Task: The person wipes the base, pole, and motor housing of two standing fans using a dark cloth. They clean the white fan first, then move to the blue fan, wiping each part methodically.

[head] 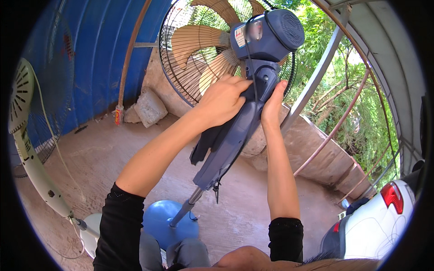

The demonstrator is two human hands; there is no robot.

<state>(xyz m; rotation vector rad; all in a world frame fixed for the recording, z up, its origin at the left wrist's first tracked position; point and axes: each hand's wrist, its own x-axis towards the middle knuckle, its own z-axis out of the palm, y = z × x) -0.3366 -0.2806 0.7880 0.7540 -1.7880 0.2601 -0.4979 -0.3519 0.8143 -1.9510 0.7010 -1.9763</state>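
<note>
A blue-grey pedestal fan stands before me, its round motor housing at the top and its wire guard with tan blades behind. My left hand is at the upper part of the fan's neck, fingers bent against it and a dark plastic cover piece that hangs open from the column. My right hand wraps the other side of the neck, thumb up. A black cord runs over the motor housing and down the neck. The plastic column body leads down to a metal pole on a round blue base.
A second, whitish pedestal fan stands at the left with its cord hanging. Concrete chunks lie by the low wall. A blue metal sheet wall rises at left. A white vehicle is at lower right, below metal posts.
</note>
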